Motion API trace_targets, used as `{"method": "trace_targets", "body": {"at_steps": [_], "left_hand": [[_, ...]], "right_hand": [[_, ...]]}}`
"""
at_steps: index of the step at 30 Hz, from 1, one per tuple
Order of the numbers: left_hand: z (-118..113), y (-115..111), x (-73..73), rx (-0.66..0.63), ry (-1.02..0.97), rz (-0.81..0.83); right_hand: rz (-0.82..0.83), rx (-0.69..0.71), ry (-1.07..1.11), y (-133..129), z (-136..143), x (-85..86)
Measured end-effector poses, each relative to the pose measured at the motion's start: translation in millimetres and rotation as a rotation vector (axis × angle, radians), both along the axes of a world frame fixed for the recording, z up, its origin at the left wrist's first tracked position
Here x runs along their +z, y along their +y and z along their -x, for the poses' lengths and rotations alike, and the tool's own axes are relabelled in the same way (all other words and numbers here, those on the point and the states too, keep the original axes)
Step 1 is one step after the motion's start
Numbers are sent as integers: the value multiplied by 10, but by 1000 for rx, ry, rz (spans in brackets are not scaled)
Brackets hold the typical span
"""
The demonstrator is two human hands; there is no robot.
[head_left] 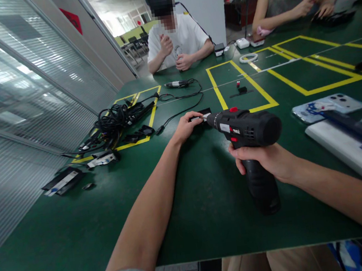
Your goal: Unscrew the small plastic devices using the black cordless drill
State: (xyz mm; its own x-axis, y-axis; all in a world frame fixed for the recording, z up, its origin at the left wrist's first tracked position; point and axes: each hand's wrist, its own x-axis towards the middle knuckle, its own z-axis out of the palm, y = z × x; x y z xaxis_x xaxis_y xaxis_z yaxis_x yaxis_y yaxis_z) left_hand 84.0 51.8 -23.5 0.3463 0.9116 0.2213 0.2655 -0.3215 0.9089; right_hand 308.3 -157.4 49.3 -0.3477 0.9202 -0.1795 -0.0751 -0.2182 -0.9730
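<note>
Drill point(249, 129) is in the right hand point(264, 158), fingers wrapped round the grip, body roughly level with the nose pointing left and away, held up over the near middle of the green table point(113, 231). Left hand point(187, 125) is out front, fingertips on a small black piece point(207, 111) lying on the table, and the drill's tip is right up by those fingers. Honestly can't tell if the left is pinching the piece or just pressing it down, or if the bit actually touches it. So hands are apart but working close together. Off to the left there's a messy pile of black cables point(122, 116) on some yellow tape point(136, 144), and past the left hand a corded pen-shaped tool point(176, 84). Phone point(329, 106) is over on the right beside a white case point(337, 147). Two people sit across, one in a white tee point(193, 33), the other in a grey top point(273, 1)
</note>
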Motion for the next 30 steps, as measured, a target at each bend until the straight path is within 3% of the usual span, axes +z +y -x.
{"method": "trace_targets", "body": {"at_steps": [30], "left_hand": [[19,28,-23,-2,48,-36]], "right_hand": [[-3,-2,-8,-3,0,-7]]}}
